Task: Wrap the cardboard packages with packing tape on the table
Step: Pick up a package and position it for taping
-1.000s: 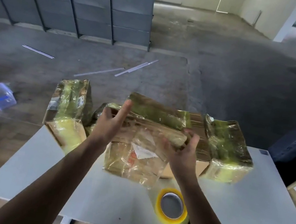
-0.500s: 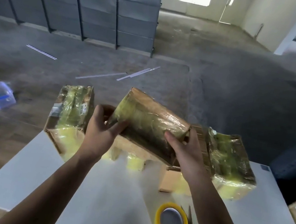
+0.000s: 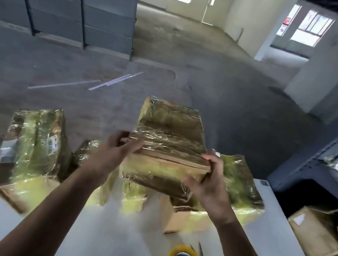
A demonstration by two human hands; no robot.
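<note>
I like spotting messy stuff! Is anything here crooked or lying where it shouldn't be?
Yes. The taped package at the far left sticks out past the edge of the table, so it might tip off. Long white strips also lie scattered at odd angles on the concrete floor beyond.

Cardboard packages (image 3: 166,149) are sheathed in glossy, wrinkled yellowish tape; the tabletop (image 3: 101,239) is finished smooth, matt white.
</note>
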